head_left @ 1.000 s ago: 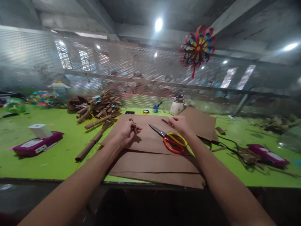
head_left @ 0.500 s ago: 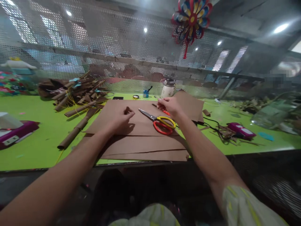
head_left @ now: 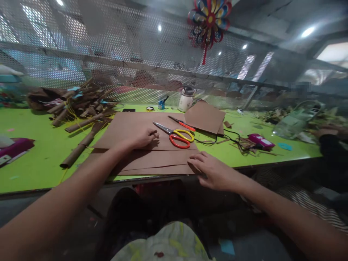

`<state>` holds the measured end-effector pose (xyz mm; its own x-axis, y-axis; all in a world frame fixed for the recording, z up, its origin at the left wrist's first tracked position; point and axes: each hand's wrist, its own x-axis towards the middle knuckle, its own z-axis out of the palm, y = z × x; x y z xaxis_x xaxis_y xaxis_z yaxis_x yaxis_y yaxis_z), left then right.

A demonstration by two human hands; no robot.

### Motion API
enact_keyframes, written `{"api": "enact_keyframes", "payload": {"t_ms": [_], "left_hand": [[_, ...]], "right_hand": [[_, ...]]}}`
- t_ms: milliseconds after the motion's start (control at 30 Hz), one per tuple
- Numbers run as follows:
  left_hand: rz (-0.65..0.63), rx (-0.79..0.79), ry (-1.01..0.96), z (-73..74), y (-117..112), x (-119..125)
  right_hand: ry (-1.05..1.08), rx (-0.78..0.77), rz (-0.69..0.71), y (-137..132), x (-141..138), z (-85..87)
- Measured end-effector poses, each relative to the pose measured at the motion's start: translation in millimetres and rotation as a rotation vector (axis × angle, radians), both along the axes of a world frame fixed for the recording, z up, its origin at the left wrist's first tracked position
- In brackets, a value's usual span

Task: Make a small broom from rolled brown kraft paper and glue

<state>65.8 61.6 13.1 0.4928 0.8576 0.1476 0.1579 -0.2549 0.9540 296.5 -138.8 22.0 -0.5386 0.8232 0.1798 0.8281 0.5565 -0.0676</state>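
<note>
Several large brown paper sheets (head_left: 160,161) lie stacked in front of me, overlapping at the table's near edge. My right hand (head_left: 216,172) is at their near right corner, its fingers bent over the paper with the thumb lower down. Resting on the upper sheet, my left hand (head_left: 144,138) has its fingers curled in; a small dark bit shows at the fingertips, too small to name. Just right of it lie scissors (head_left: 174,135) with one yellow and one red handle loop, blades pointing far left. Behind them is a second red-handled tool (head_left: 186,125), partly against a folded brown sheet (head_left: 205,116).
A pile of brown paper tubes (head_left: 84,108) with yellow string lies left on the green table (head_left: 40,145). A blue jar (head_left: 161,104) and a white bottle (head_left: 186,99) stand behind. Right are a purple box (head_left: 261,141), a clear jug (head_left: 295,121) and another person's dark sleeve (head_left: 330,152).
My right hand has come back from beside the red-handled tool to the sheets' near right corner. My left hand has stayed on the paper, shifting slightly. The view has turned a little right.
</note>
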Motion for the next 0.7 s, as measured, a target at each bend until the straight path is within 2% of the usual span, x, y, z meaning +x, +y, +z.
{"api": "enact_keyframes", "payload": {"t_ms": [100, 267, 433, 533, 700], "left_hand": [[-0.134, 0.076, 0.19, 8.2, -11.8, 6.1], [-0.153, 0.237, 0.258, 20.1, -40.0, 1.6], [-0.288, 0.508, 0.466, 14.7, -75.2, -7.6], [-0.274, 0.677, 0.522, 8.8, -88.6, -6.7], [-0.232, 0.865, 0.675, 7.0, -93.5, -2.6]], "right_hand": [[0.051, 0.004, 0.017, 4.7, 2.4, -3.2], [0.182, 0.019, 0.072, 17.4, 15.2, -4.1], [0.264, 0.128, 0.04, 32.8, 19.2, -5.8], [0.322, 0.219, -0.027, 37.8, 14.4, -3.9], [0.382, 0.327, -0.094, 33.4, 9.5, -1.3]]}}
